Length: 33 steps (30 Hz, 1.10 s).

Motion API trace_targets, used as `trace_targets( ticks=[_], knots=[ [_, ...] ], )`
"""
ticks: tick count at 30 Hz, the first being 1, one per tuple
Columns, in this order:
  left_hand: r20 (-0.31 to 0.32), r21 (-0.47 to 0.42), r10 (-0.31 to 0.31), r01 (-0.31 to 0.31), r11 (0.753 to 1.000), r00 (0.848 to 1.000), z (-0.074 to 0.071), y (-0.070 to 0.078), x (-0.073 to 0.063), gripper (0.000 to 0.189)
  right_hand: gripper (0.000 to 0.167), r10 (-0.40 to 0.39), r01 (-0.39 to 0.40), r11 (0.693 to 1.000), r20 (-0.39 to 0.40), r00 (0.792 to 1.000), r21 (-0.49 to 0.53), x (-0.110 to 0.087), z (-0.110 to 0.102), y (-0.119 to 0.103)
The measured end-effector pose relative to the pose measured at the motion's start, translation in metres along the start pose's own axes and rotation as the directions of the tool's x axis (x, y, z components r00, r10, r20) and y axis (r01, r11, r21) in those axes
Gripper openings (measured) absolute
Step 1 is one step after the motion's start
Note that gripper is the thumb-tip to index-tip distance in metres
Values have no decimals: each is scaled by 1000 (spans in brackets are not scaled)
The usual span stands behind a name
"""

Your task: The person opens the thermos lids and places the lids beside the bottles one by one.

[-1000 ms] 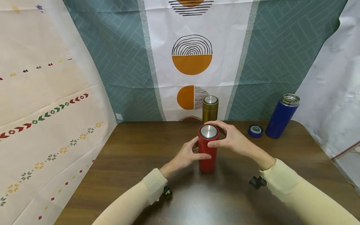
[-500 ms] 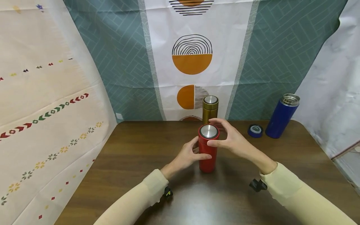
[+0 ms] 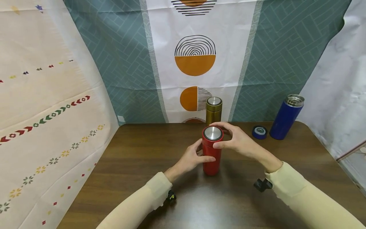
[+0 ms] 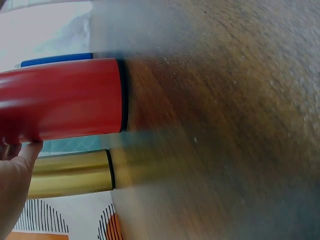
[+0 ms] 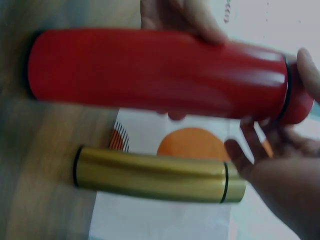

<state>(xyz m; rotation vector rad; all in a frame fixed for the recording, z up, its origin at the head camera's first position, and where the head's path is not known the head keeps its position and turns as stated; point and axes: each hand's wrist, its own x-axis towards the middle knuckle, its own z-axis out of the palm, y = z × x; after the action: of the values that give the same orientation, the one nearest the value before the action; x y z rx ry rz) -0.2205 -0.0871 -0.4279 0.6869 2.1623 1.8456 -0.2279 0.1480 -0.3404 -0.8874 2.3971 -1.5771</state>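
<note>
An upright red thermos flask (image 3: 211,159) with a steel-topped lid (image 3: 213,133) stands mid-table. My left hand (image 3: 191,156) grips its body from the left, thumb across the front and fingers behind. From the right, my right hand (image 3: 235,140) holds the lid, thumb at the near side and fingers round the far side. In the right wrist view the thumb and fingers of the right hand (image 5: 285,165) sit at the lid, past the dark seam. The left wrist view shows the flask's dark base (image 4: 123,96) close on the table.
Behind the red flask stands a gold thermos (image 3: 213,112) with its lid on. At the back right a blue thermos (image 3: 286,119) is uncapped, its blue lid (image 3: 259,132) lying beside it on the wooden table (image 3: 148,143). Patterned cloths (image 3: 128,63) hang behind and at the sides.
My right fingers loosened and shifted round the lid half a second ago, and now wrap its far side again. The left hand and the red thermos have hardly moved.
</note>
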Motion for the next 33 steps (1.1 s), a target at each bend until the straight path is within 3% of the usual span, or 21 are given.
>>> trace_targets(
  ticks=[4,8,14,17,20,26,30,33],
  knots=[
    [-1,2,-12,12,1000,1000,1,-1,0,70,63,-14,6,998,118,993,68,5,-11,4],
    [-7,17,-25,25,1000,1000,0,-2,0,70,66,5,-17,997,153,988,76,5,-13,4],
    [-8,13,-2,3,1000,1000,0,0,-1,70,75,6,-5,999,15,1000,-48,-3,2,-3],
    [-10,3,10,-10,1000,1000,0,2,0,70,71,-4,-2,996,-68,998,-87,-3,9,-5],
    [-10,-7,20,-20,1000,1000,0,2,0,69,66,-8,-1,996,-93,996,-93,-2,10,-6],
    [-3,-20,12,-13,1000,1000,1,0,2,68,64,6,-6,1000,49,999,-1,5,-5,-3],
    [-5,-20,6,-6,1000,1000,1,-1,3,67,63,13,-34,992,171,985,125,11,-16,0],
    [-2,-25,13,-13,1000,1000,1,-2,3,67,65,19,-56,983,205,979,173,12,-19,2]
  ],
)
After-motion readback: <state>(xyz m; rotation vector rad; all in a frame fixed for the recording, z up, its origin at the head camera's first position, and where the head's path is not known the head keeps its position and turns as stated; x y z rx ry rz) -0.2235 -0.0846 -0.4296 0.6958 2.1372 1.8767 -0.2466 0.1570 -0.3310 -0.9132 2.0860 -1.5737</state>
